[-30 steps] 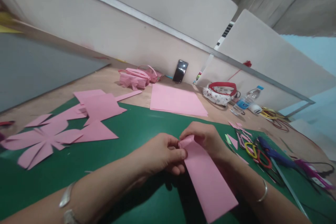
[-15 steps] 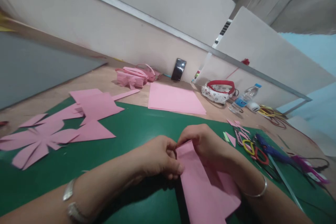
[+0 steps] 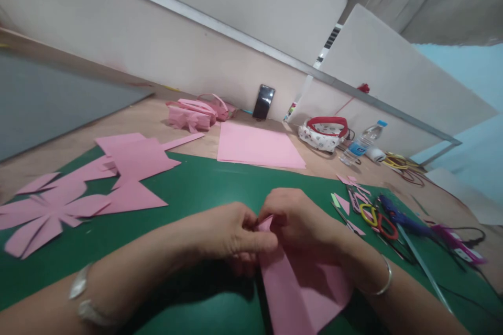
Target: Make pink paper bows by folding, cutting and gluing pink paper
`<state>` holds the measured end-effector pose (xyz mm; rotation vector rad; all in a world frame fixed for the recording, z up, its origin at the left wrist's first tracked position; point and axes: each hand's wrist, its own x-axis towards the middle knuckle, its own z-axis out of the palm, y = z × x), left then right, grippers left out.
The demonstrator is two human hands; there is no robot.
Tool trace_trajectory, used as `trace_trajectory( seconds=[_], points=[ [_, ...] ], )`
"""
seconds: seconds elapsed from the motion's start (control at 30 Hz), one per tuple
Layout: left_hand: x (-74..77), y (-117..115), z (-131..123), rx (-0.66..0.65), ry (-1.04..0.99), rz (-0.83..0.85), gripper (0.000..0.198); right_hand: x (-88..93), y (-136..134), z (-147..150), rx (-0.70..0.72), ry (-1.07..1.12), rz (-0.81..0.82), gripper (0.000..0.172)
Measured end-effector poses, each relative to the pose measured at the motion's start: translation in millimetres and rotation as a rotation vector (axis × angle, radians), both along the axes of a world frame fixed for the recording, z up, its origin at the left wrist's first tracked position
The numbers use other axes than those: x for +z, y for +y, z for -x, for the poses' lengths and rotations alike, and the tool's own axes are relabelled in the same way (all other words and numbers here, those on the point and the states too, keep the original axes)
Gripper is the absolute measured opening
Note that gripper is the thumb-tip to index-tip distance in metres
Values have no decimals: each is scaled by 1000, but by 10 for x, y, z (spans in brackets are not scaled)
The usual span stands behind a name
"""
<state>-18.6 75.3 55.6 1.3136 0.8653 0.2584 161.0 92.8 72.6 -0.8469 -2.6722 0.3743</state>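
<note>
Both hands hold a folded sheet of pink paper over a green cutting mat. My left hand pinches its upper left corner, with the thumb lying across the front. Closed at the top edge, my right hand grips the paper from the other side; its fingertips are partly hidden. The far end of the sheet runs toward me and out of the bottom of the view. A fold line runs down its length.
Pink paper cut-outs and folded pieces lie left. Pink sheets and a leaning phone are behind. At right are scissors, a glue gun, a water bottle and a white pouch.
My left thumb has slid up and across the paper's corner, closer to my right hand. The paper's top end now bends over more. The camera view has shifted slightly.
</note>
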Motion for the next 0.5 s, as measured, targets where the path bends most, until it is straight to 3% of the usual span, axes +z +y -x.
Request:
trace_trajectory(
  seconds=[0.1, 0.2, 0.27, 0.33, 0.5],
  points=[
    [105, -3, 14, 50, 205, -349, 38, -60, 8, 32, -92, -98, -34, 6],
    [173, -11, -51, 140, 436, -694, 29, -44, 16, 79, -128, -116, 54, 15],
    [181, -8, -103, 148, 524, -738, 23, 14, 30, 85, -113, -122, 90, 16],
    [182, 8, -130, 127, 586, -747, 30, 98, 44, 48, -97, -181, 71, 20],
    [306, 28, -120, 62, 806, -848, 26, 279, 8, -186, -143, -529, 77, 45]
  ],
)
